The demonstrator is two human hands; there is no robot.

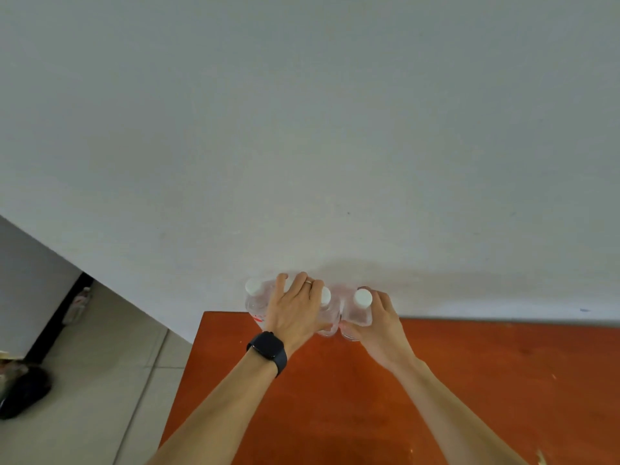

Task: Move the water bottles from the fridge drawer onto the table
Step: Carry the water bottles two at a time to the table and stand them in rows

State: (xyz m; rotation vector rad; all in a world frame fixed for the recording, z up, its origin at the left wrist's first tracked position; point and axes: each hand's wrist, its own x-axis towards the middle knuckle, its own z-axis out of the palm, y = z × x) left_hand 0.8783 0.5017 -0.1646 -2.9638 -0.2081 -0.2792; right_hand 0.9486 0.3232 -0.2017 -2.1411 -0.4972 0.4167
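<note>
Your hands are on three bottles at the far left corner of the orange table [469, 380].
Your left hand [295, 308] lies spread across the left bottle [255, 302] and the middle bottle [330, 312]; you cannot tell whether it grips them. Your right hand [382, 327] wraps its fingers round the right bottle [362, 310]. All three stand upright, close together, against the wall [302, 129].

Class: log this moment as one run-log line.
left hand over left bottle and middle bottle | right hand grips right bottle | all three upright at table far edge, by wall
</note>
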